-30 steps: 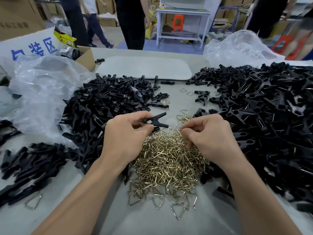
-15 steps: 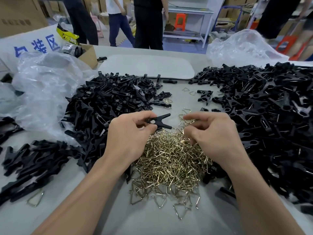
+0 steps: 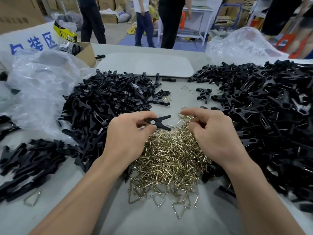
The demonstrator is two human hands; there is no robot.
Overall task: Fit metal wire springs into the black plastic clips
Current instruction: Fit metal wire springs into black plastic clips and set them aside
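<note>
A clear bag (image 3: 42, 92) lies left, a second bag (image 3: 243, 46) far right; a box (image 3: 86, 54) and grey tray (image 3: 145, 65) sit far; people (image 3: 171, 22) stand beyond.

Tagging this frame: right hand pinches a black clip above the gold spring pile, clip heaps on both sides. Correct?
Wrong hand. The left hand pinches the black clip above the gold spring pile. The right hand curls over that pile with no clip in it; whether it holds a spring cannot be told. The left clip heap and right clip heap stand. The head view shows it.

Over the spring pile (image 3: 169, 158), left hand (image 3: 128, 138) pinches a black clip (image 3: 159, 122), right hand (image 3: 218, 134) hovers alongside.
</note>
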